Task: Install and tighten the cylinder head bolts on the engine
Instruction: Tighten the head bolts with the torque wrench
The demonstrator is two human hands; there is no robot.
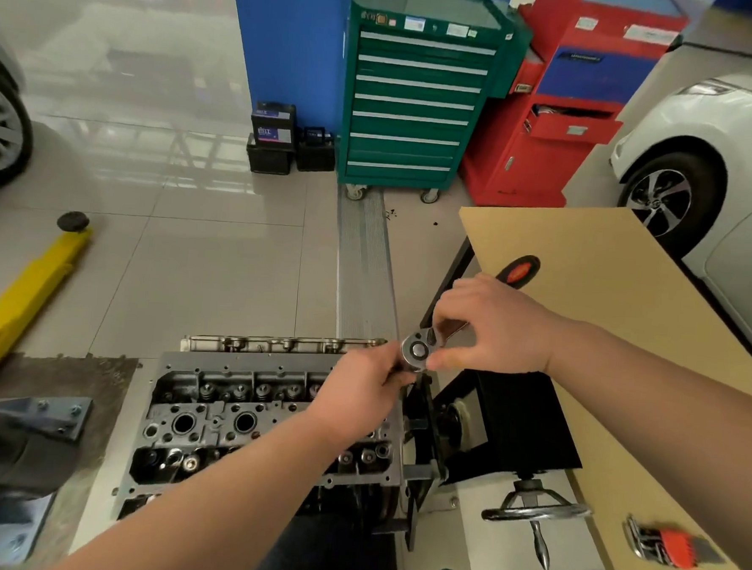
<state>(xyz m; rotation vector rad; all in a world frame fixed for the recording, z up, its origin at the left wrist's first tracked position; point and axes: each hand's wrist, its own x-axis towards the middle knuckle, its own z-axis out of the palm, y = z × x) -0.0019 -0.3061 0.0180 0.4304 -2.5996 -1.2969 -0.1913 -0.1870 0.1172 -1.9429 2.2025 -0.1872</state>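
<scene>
Head view looks down on a glossy tiled floor [216, 275], with the engine [233, 426] at lower centre. Both hands meet just above its right end: left hand [358, 394] and right hand [495, 327] clamp their fingers on a ratchet [418, 351]. A green tool cabinet [412, 97] stands top centre, cardboard sheet [595, 271] right.
</scene>
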